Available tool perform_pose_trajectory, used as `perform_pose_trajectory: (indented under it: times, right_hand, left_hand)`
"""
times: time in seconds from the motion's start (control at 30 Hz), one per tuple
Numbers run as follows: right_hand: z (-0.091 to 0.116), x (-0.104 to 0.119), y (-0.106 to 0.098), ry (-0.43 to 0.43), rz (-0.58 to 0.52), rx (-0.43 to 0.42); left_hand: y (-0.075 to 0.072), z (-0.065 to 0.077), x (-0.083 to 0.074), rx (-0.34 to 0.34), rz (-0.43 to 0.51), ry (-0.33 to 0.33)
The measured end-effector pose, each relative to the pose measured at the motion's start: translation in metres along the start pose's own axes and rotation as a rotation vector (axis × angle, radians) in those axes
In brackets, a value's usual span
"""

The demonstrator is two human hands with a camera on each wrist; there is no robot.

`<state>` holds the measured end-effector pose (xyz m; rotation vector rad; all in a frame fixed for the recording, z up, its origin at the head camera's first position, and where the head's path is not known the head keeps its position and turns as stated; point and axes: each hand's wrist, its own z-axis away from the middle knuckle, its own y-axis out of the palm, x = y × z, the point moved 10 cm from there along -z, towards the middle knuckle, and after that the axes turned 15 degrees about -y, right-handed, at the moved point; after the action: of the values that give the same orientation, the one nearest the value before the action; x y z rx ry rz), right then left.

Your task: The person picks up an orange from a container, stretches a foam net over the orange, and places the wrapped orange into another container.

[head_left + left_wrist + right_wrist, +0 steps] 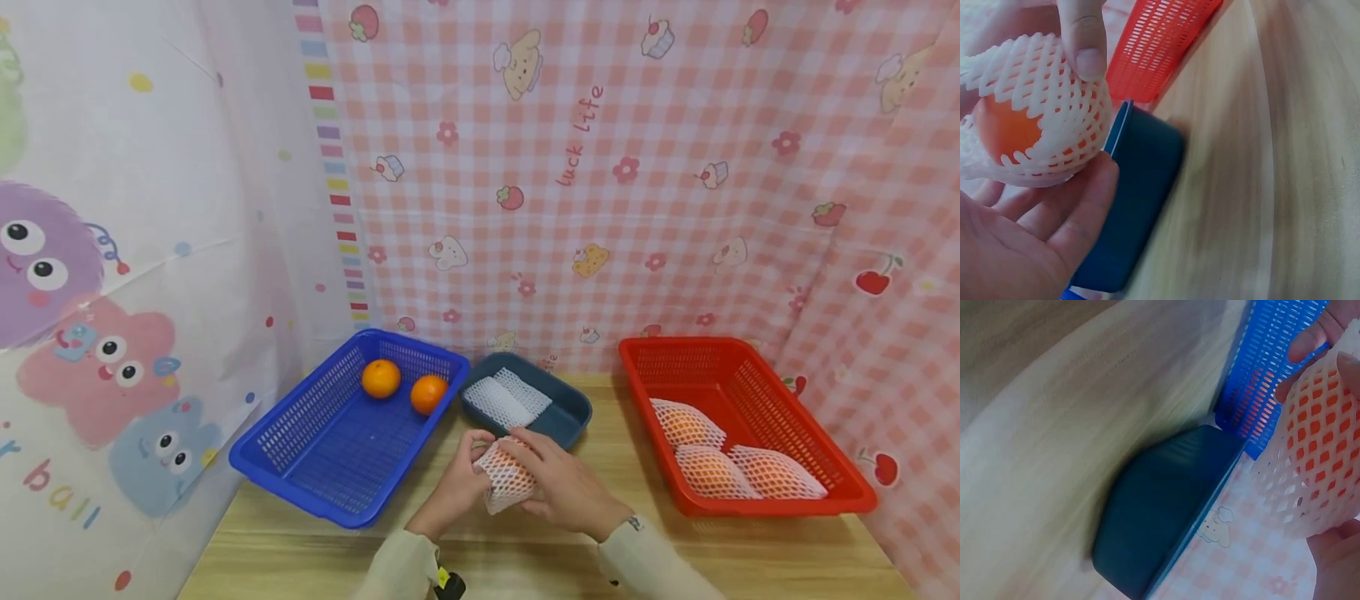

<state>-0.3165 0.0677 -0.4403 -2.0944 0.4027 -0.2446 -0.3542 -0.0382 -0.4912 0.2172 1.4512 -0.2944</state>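
Both hands hold an orange (1007, 131) partly covered by a white foam net sleeve (508, 479) above the table's front half. My left hand (456, 485) grips it from the left, with fingers under and against the net in the left wrist view. From the other side my right hand (566, 485) holds the netted fruit. Bare orange peel shows through an opening in the net in the left wrist view. Just beyond the hands stands a dark teal tray (573, 408) with flat foam nets (502, 400) in it. Parts of the fingers are hidden behind the fruit.
At left a blue basket (322, 454) holds two bare oranges (381, 379). A red basket (708, 367) at right holds three netted oranges (701, 471). All stand on a wood-grain table (300, 558), with a pink checked cloth (480, 225) hanging behind.
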Motion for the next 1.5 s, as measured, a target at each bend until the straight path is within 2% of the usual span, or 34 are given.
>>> perform_pose_trajectory:
  times: [0.13,0.23,0.33,0.43,0.5,0.53,0.6,0.67,0.77,0.87,1.03,1.13,1.3,1.5]
  right_hand:
    - [0.004,-0.002,-0.001,0.024,0.011,-0.025]
    - [0.008,-0.005,-0.001,0.039,0.014,-0.038]
    - [0.013,-0.008,0.0,0.051,0.002,-0.049]
    - [0.017,-0.011,0.001,0.059,-0.011,-0.061]
    - [0.02,-0.012,0.001,0.067,-0.014,-0.062]
    - [0.021,-0.012,0.001,0.073,-0.014,-0.06]
    - [0.022,-0.013,0.001,0.084,-0.016,-0.059]
    - [0.024,-0.015,0.001,0.1,-0.016,-0.06]
    - [0.026,-0.019,-0.001,0.127,-0.017,-0.058]
    - [0.026,-0.022,-0.004,0.143,-0.027,-0.049]
    - [0.022,-0.029,-0.018,0.161,-0.043,-0.041]
    - [0.021,-0.039,-0.035,0.171,-0.042,-0.048]
    - [0.026,-0.064,-0.075,0.177,0.037,-0.059]
    - [0.051,-0.107,-0.127,0.299,0.13,-0.066]
  left_hand:
    - [-0.003,0.001,-0.005,-0.045,-0.109,0.002]
    - [-0.013,0.005,-0.018,-0.117,-0.217,0.06]
    - [-0.032,0.012,-0.038,-0.254,-0.325,0.18]
    - [-0.059,0.02,-0.051,-0.448,-0.438,0.266]
    - [-0.077,0.025,-0.053,-0.568,-0.498,0.259]
    - [-0.086,0.027,-0.052,-0.624,-0.525,0.234]
    - [-0.1,0.03,-0.048,-0.711,-0.588,0.158]
    - [-0.111,0.032,-0.042,-0.758,-0.635,0.065]
    - [-0.12,0.033,-0.031,-0.77,-0.691,-0.059]
    - [-0.123,0.031,-0.023,-0.74,-0.728,-0.11]
    - [-0.123,0.028,-0.021,-0.716,-0.784,-0.08]
    - [-0.124,0.028,-0.021,-0.716,-0.802,-0.069]
    - [-0.124,0.027,-0.022,-0.712,-0.813,-0.062]
    - [-0.125,0.027,-0.022,-0.717,-0.808,-0.064]
